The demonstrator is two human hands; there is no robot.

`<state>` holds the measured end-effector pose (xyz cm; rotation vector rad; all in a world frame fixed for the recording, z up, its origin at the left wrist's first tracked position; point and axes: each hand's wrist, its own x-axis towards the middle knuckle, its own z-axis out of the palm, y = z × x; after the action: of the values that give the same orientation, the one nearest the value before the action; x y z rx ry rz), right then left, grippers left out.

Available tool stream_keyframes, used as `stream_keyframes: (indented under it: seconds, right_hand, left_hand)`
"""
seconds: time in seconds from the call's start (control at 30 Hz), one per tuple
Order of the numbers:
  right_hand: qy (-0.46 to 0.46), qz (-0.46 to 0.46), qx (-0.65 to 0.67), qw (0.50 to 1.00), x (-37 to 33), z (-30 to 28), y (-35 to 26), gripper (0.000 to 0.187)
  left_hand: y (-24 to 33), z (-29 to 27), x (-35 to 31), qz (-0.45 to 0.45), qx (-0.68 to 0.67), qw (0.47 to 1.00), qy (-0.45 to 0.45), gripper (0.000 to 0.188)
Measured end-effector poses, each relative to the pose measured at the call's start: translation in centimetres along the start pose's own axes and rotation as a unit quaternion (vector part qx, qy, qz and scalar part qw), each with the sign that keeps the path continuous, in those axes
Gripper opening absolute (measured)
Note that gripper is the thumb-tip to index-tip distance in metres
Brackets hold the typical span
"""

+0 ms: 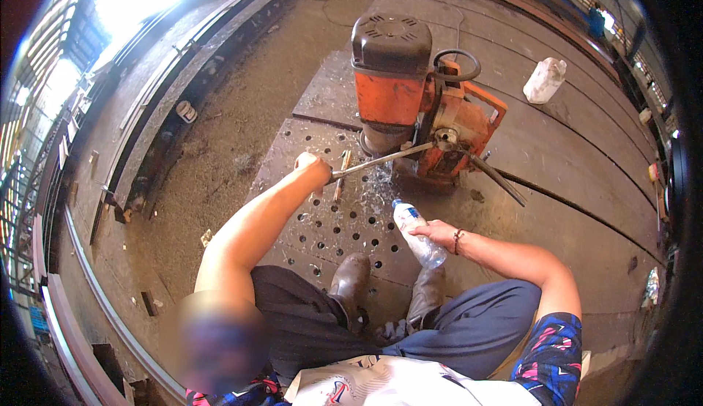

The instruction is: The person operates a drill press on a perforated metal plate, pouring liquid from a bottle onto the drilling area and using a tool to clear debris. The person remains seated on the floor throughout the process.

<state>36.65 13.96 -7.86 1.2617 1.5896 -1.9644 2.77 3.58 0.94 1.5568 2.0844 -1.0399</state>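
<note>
Our left hand [313, 166] was wrapped round the end of the long bar [384, 161] at 10 o'clock in the head view; our right hand [433, 235] held a clear bottle [407, 217] at 4 o'clock. The orange drill [388, 98] stood at 1 o'clock. Many holes [374, 243] were already in the metal plate [333, 129]. How much was left, we could not tell.

The person's left grip [313, 164] hides the near end of the long grey metal lever [381, 161], and I can't see the fingers of the right grip [437, 235] tucked under the clear plastic bottle with a blue cap [407, 217]. Pale metal shavings [379, 183], too fine to tell apart, clutter below the orange-and-black drilling machine [392, 76]. A smudge blurs most of the patterned dark left sleeve [256, 388]; the bottom edge cuts off the white printed shirt front [388, 384]
</note>
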Motion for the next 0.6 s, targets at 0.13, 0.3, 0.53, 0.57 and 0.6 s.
stream_keyframes:
  seconds: [0.13, 0.3, 0.53, 0.57, 0.6]
  right_hand:
    - [-0.014, 0.004, 0.012, 1.000, 0.6, -0.3, 0.3, 0.032]
    - [-0.025, -0.024, 0.022, 0.999, 0.9, -0.2, 0.6, 0.036]
    - [-0.019, -0.017, 0.003, 1.000, -0.1, 0.1, -0.2, 0.036]
    - [-0.024, -0.020, 0.009, 0.999, -0.2, 0.1, -0.1, 0.037]
    - [-0.028, -0.022, 0.015, 0.999, -0.2, 0.0, 0.0, 0.037]
  left_hand:
    - [-0.1, 0.9, 0.0, 0.006, 0.003, 0.998, 0.059, 0.047]
    - [-0.5, 1.1, 0.3, 0.006, -0.016, 0.999, 0.045, 0.045]
    - [-0.5, 1.0, 0.4, 0.016, -0.009, 0.999, 0.032, 0.043]
    - [-0.5, 1.0, 0.4, 0.015, -0.013, 0.999, 0.033, 0.043]
    - [-0.4, 1.0, 0.4, 0.014, -0.018, 0.999, 0.033, 0.042]
